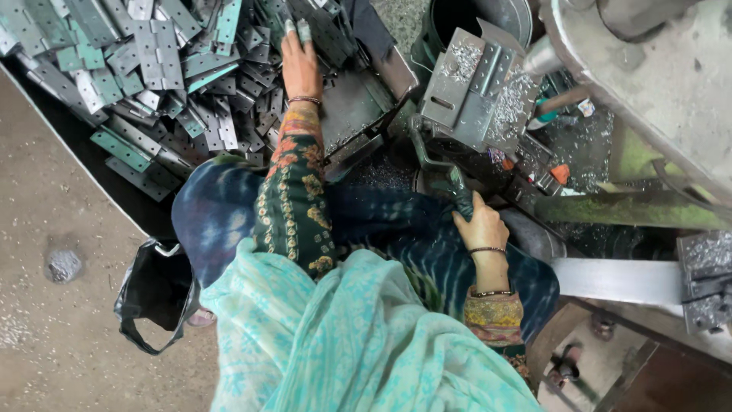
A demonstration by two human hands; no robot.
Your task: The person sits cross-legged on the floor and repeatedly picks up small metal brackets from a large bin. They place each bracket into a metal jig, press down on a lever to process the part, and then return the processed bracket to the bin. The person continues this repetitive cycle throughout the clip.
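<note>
My left hand reaches far forward into a big heap of flat metal hinge plates, grey and greenish; its fingertips rest on plates at the top of the heap, and I cannot tell whether it grips one. My right hand is closed around the dark lever handle of a small press machine. That machine has a slanted metal plate covered in shiny metal shavings. My patterned sleeves and light blue scarf fill the lower middle of the view.
A dark metal tray sits between heap and press. A black bag lies on the concrete floor at left. A dark bucket stands behind the press. Heavy machine parts and a metal bar crowd the right side.
</note>
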